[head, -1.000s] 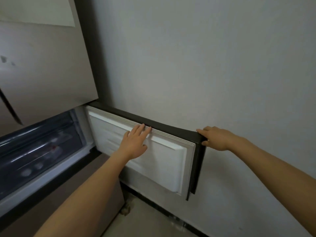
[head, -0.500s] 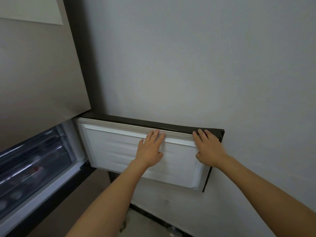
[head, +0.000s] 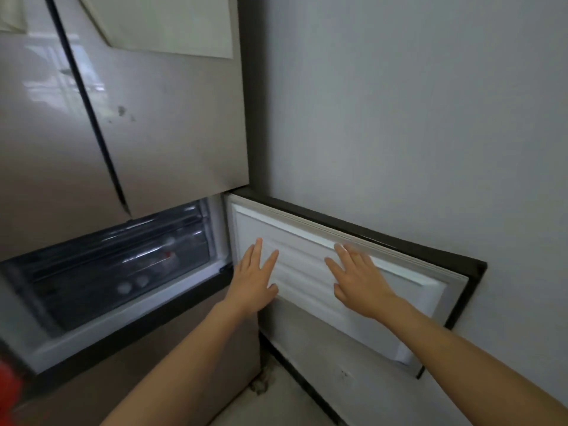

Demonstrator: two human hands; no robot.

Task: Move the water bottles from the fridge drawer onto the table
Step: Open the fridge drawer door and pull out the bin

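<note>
The fridge drawer sits in the open lower compartment, beneath the closed upper doors. Its front wall is clear, dark and streaked with reflected light. Through that wall, near the drawer's front edge and right of its middle, two water bottles show mainly as round white caps side by side; their bodies are hard to make out. Toward the drawer's back right corner a small red spot shows, too blurred to identify

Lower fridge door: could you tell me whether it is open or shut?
Open: the door is swung wide, white liner facing out, drawer exposed.
</note>
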